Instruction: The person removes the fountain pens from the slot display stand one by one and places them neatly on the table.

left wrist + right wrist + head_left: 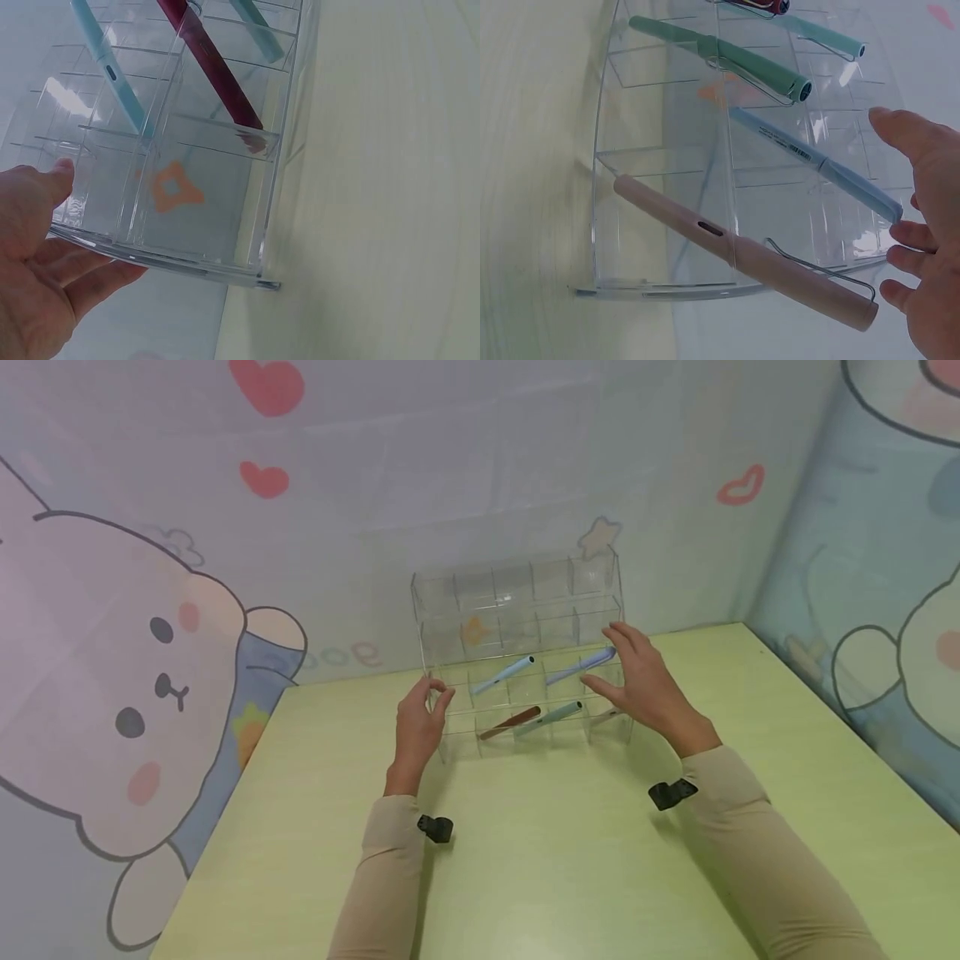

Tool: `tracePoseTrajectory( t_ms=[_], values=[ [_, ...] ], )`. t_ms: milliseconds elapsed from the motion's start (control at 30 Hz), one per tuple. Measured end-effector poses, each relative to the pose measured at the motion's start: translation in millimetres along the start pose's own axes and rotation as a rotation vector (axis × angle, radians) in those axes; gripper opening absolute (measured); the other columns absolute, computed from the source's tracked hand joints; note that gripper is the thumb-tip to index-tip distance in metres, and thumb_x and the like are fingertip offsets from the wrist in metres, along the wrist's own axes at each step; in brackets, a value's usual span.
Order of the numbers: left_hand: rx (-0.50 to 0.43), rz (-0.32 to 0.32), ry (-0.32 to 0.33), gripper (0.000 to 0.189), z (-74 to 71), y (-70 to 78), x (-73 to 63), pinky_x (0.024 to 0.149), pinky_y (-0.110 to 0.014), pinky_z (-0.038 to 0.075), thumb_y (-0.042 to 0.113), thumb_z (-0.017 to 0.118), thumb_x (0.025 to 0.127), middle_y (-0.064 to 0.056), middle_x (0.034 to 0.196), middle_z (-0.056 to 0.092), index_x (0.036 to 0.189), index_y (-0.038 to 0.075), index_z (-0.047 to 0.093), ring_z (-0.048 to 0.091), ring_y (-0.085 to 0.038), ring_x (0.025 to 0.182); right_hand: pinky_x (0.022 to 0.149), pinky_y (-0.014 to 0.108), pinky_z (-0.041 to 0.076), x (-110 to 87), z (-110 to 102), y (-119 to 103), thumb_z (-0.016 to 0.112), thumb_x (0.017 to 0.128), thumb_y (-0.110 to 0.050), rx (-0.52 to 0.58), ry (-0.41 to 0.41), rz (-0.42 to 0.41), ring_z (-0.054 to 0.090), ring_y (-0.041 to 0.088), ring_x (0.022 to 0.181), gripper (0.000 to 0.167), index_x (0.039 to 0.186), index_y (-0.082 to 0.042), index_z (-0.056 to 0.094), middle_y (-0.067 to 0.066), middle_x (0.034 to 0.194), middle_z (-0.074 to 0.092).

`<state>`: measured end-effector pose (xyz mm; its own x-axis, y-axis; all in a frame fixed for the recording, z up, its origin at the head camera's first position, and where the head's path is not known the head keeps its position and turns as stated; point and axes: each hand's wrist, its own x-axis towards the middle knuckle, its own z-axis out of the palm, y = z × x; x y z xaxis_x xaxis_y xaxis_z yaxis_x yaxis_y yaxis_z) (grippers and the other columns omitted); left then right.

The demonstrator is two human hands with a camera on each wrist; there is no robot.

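Observation:
A clear tiered pen stand (517,607) with several compartments stands against the back wall. At its left side, my left hand (420,727) grips the side panel, thumb inside and fingers outside in the left wrist view. My right hand (648,689) is spread at the right side, fingertips by the panel and the end of a periwinkle-blue pen (817,165); whether they touch is unclear. An aqua pen (504,675) leans in the same tier as the blue one. Lower down lie a dark red pen (214,67), a green pen (742,60) and a dusty pink pen (727,244).
The stand rests on a pale yellow-green table (525,860), near its back edge. Behind hangs a cloth (525,460) printed with hearts and cartoon animals, which also covers the right side. A small black camera sits on each wrist.

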<state>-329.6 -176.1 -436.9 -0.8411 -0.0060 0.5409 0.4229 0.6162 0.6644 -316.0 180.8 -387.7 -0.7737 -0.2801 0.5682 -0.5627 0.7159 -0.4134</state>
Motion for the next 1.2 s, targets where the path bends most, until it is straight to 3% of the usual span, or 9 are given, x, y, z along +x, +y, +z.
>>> tracePoseTrajectory(
  t_ms=[300, 533, 900, 1200],
  values=[
    [0.011, -0.009, 0.0, 0.019, 3.0, 6.2, 1.2, 0.092, -0.055, 0.047, 0.027, 0.065, 0.1, -0.017, 0.131, 0.063, 0.105, 0.009, 0.064, 0.06, -0.041, 0.115, 0.106, 0.064, 0.028, 2.1, 8.2, 0.0, 0.074, 0.093, -0.027, -0.018, 0.003, 0.03, 0.041, 0.045, 0.133, 0.071, 0.145, 0.007, 0.04, 0.027, 0.141, 0.048],
    [0.02, -0.039, -0.008, 0.02, 3.7, 5.7, -1.7, 0.091, -0.056, 0.047, 0.028, 0.064, 0.1, -0.017, 0.133, 0.062, 0.105, 0.009, 0.064, 0.059, -0.04, 0.118, 0.106, 0.064, 0.026, 3.0, 10.3, 0.1, 0.07, 0.096, -0.024, -0.047, -0.046, 0.076, 0.046, 0.044, 0.129, 0.065, 0.146, 0.006, 0.04, 0.025, 0.135, 0.055],
    [0.021, -0.029, 0.002, 0.02, 1.8, 4.8, -0.6, 0.089, -0.055, 0.048, 0.028, 0.064, 0.1, -0.017, 0.128, 0.065, 0.106, 0.008, 0.064, 0.06, -0.041, 0.115, 0.103, 0.062, 0.031, 8.9, 13.3, 5.7, 0.071, 0.095, -0.013, -0.064, -0.003, 0.039, 0.052, 0.044, 0.121, 0.045, 0.132, 0.006, 0.054, 0.024, 0.123, 0.062],
    [0.039, -0.028, 0.004, 0.02, 0.1, 4.2, 1.8, 0.083, -0.054, 0.049, 0.028, 0.064, 0.1, -0.015, 0.126, 0.066, 0.105, 0.009, 0.064, 0.062, -0.04, 0.109, 0.102, 0.062, 0.032, 11.7, 12.2, 4.2, 0.071, 0.095, -0.012, -0.061, -0.005, 0.043, 0.055, 0.045, 0.119, 0.043, 0.13, 0.007, 0.056, 0.026, 0.123, 0.063]
  ],
)
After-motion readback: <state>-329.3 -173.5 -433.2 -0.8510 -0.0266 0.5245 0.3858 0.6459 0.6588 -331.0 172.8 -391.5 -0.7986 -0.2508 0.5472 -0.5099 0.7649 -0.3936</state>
